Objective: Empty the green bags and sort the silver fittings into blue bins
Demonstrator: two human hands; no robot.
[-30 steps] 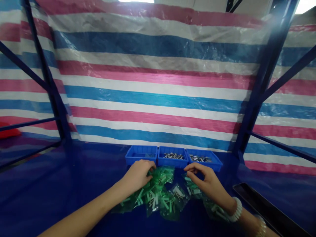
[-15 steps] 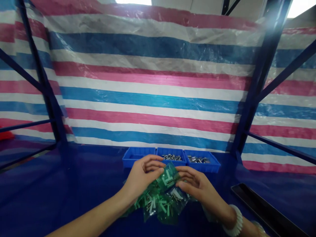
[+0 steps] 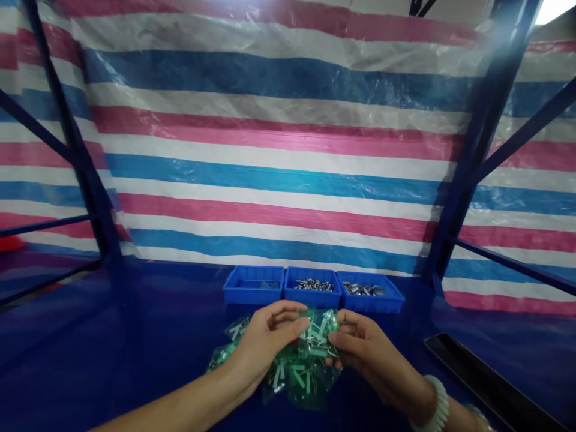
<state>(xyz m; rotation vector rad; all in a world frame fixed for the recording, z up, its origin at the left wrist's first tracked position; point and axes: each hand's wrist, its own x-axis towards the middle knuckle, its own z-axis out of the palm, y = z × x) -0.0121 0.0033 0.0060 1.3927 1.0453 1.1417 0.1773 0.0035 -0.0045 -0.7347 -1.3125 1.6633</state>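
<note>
Between my two hands is a green plastic bag (image 3: 318, 336) with pale strips and thin metal pieces showing through it. My left hand (image 3: 274, 336) pinches its left edge between thumb and fingers. At the opposite edge, my right hand (image 3: 360, 342) grips it with the thumb in front; a white beaded bracelet (image 3: 436, 405) circles that wrist. Below lies a pile of similar small bags (image 3: 301, 384), some green and some clear, on the blue table. Part of the pile is hidden behind my left hand and forearm.
Three blue bins stand in a row behind my hands: the left bin (image 3: 254, 294), the middle bin (image 3: 312, 298) with small metal parts, and the right bin (image 3: 373, 303) with metal pieces. A dark flat device (image 3: 486, 381) lies at right. Blue frame posts and striped sheeting (image 3: 279, 198) enclose the table.
Both hands have come down a little, and the green bag is now spread between them. My right thumb and fingers have closed on its right edge.
</note>
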